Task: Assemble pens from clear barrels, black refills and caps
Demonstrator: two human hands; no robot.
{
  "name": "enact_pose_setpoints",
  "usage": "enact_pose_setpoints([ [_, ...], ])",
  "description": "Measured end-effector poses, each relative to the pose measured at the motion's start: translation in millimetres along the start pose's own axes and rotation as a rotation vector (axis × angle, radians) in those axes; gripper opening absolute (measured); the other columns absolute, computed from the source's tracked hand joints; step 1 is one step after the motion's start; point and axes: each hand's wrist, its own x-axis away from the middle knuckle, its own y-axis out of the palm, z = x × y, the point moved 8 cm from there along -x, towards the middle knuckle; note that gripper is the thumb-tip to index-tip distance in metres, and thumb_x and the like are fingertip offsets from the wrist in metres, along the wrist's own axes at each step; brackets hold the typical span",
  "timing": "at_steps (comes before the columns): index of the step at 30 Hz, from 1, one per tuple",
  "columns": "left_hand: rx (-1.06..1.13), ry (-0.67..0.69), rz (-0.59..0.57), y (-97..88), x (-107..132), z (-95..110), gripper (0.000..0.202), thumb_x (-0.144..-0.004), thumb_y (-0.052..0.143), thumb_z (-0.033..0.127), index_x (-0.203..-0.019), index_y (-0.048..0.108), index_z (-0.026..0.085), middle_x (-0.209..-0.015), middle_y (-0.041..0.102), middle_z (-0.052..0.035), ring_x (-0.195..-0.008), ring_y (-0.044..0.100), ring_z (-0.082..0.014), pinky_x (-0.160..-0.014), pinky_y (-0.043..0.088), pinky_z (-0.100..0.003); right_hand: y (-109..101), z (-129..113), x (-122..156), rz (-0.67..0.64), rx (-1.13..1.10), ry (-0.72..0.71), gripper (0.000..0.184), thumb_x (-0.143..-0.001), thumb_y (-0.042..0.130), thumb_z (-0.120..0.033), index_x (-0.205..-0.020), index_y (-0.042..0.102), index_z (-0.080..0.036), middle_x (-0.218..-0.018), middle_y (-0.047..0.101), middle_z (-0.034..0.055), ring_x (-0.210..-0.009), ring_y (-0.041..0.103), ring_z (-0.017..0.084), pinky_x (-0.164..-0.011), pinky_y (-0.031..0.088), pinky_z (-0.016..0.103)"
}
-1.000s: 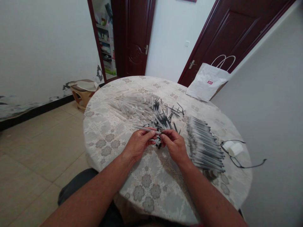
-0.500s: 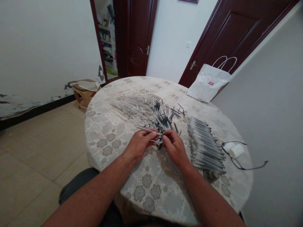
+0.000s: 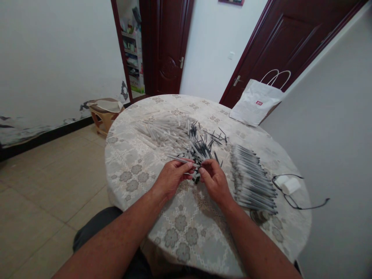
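Note:
My left hand (image 3: 172,177) is closed around a slim grey pen (image 3: 176,158), which points up and to the left. Close to the pen's right end, my right hand (image 3: 215,179) has its thumb and fingers pinched together; what is between them is too small to make out. Beyond my hands lies a loose heap of whitish pen barrels (image 3: 162,131), with dark thin refills (image 3: 202,147) on its right side. Small black and white parts (image 3: 197,177) lie under my fingertips, partly hidden. Right of my right hand, grey pens (image 3: 254,180) lie stacked side by side in a row.
A patterned cloth covers the round table (image 3: 181,223). At the right are eyeglasses (image 3: 293,203), a white object (image 3: 290,186) and a small round jar-like thing (image 3: 259,216). A white paper bag (image 3: 255,102) stands at the back right edge. A stool (image 3: 104,112) is beyond the left edge.
My right fingertips have moved very slightly away from the end of the pen. My left hand and the heaps look the same.

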Motion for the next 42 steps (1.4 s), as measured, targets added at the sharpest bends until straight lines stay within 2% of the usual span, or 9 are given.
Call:
enact_pose_setpoints([
  [3,-0.020,0.002,-0.017,0.4,0,-2,0.029,-0.077,0.083,0.032,-0.096,0.076,0.013,-0.091,0.075,-0.0104,-0.080,0.068,-0.0168,-0.069,0.056,-0.027,2,-4,1,-0.027,0.089,-0.037,0.019,-0.097,0.058,-0.043,-0.097,0.061,-0.025,-0.076,0.062,-0.0016,-0.066,0.055,0.016,-0.063,0.042,0.027],
  [8,-0.028,-0.004,-0.038,2.4,1,-2,0.029,-0.076,0.084,0.033,-0.095,0.076,0.013,-0.089,0.075,-0.0102,-0.077,0.068,-0.0165,-0.068,0.056,-0.027,9,-3,2,-0.090,0.130,-0.009,0.043,-0.104,0.043,-0.048,-0.071,0.055,-0.024,-0.061,0.056,-0.0019,-0.057,0.052,0.016,-0.059,0.038,0.029],
  [10,-0.024,0.005,-0.032,2.0,1,-1,0.030,-0.076,0.084,0.034,-0.095,0.076,0.012,-0.089,0.075,-0.0108,-0.077,0.068,-0.0166,-0.068,0.056,-0.027,8,-1,2,-0.076,0.078,0.016,0.042,-0.103,0.043,-0.050,-0.074,0.058,-0.024,-0.062,0.057,-0.0018,-0.056,0.051,0.016,-0.057,0.038,0.029],
  [15,-0.021,0.014,-0.024,1.1,1,-1,0.030,-0.076,0.084,0.034,-0.095,0.076,0.012,-0.089,0.074,-0.0108,-0.078,0.068,-0.0167,-0.067,0.055,-0.026,2,-6,3,-0.035,0.067,-0.038,0.022,-0.096,0.059,-0.045,-0.103,0.061,-0.024,-0.078,0.063,-0.0011,-0.065,0.055,0.017,-0.062,0.041,0.028],
  [18,-0.016,0.010,-0.032,2.0,1,-3,0.030,-0.077,0.084,0.034,-0.094,0.076,0.012,-0.088,0.074,-0.0101,-0.077,0.067,-0.0164,-0.067,0.056,-0.027,4,-9,3,-0.056,0.147,-0.062,0.019,-0.098,0.055,-0.043,-0.097,0.060,-0.024,-0.072,0.060,-0.0021,-0.065,0.055,0.017,-0.063,0.041,0.029],
  [24,-0.027,0.003,-0.031,3.3,2,-3,0.031,-0.075,0.085,0.036,-0.094,0.076,0.012,-0.087,0.074,-0.0095,-0.076,0.067,-0.0162,-0.067,0.055,-0.027,10,-5,3,-0.107,0.166,-0.015,0.045,-0.106,0.038,-0.049,-0.071,0.051,-0.024,-0.061,0.056,-0.0016,-0.058,0.053,0.016,-0.060,0.039,0.030],
  [31,-0.028,0.013,-0.010,1.2,2,-3,0.031,-0.077,0.083,0.035,-0.096,0.076,0.013,-0.088,0.074,-0.0097,-0.075,0.067,-0.0161,-0.066,0.056,-0.027,3,-4,4,-0.064,0.152,-0.054,0.020,-0.100,0.053,-0.044,-0.099,0.058,-0.024,-0.073,0.059,-0.0021,-0.065,0.054,0.017,-0.062,0.040,0.029],
  [38,-0.019,0.002,-0.006,3.2,4,-2,0.029,-0.074,0.085,0.034,-0.091,0.076,0.012,-0.081,0.072,-0.0076,-0.073,0.066,-0.0155,-0.065,0.056,-0.027,10,-5,5,-0.124,0.164,-0.022,0.040,-0.105,0.041,-0.044,-0.073,0.051,-0.024,-0.064,0.054,-0.0016,-0.059,0.050,0.017,-0.059,0.037,0.030],
  [42,-0.022,0.007,0.003,3.2,5,0,0.030,-0.074,0.085,0.035,-0.091,0.076,0.012,-0.084,0.073,-0.0086,-0.073,0.067,-0.0160,-0.064,0.056,-0.027,8,-6,5,-0.112,0.127,-0.025,0.028,-0.103,0.046,-0.045,-0.087,0.057,-0.024,-0.068,0.056,-0.0025,-0.060,0.052,0.017,-0.059,0.039,0.029],
])
